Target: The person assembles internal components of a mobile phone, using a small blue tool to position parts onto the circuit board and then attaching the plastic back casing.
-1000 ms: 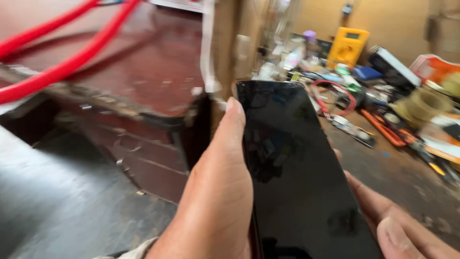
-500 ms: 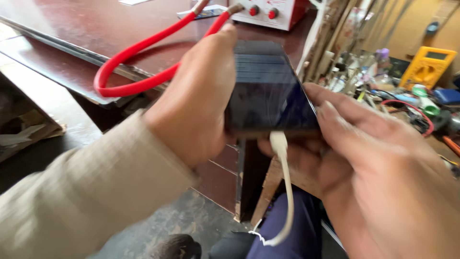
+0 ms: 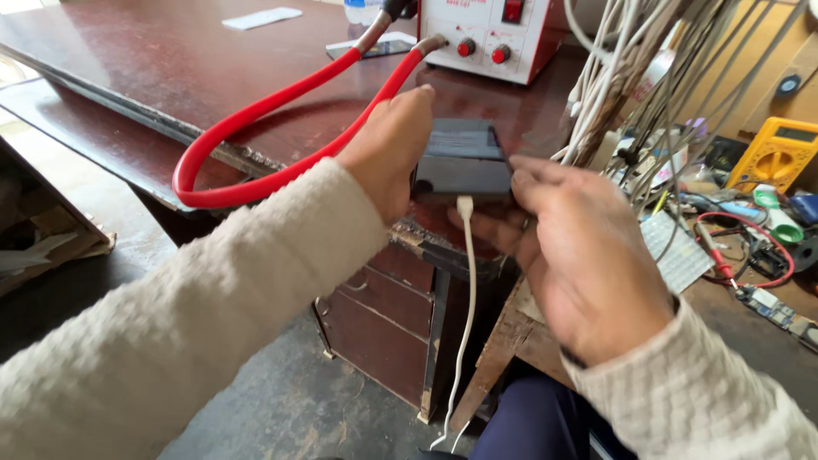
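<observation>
- Since half a second ago, I see the phone (image 3: 463,160) pushed farther out, over the desk (image 3: 128,77) edge.
- Left hand (image 3: 388,149) grips its side; right hand (image 3: 579,255) fingers pinch beside the plugged white cable (image 3: 468,281).

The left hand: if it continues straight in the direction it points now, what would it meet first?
The left hand, gripping the dark phone, points up and away over the brown desk. First in that line seems the white machine with red knobs, perhaps its red hose; depth is unclear.
</observation>
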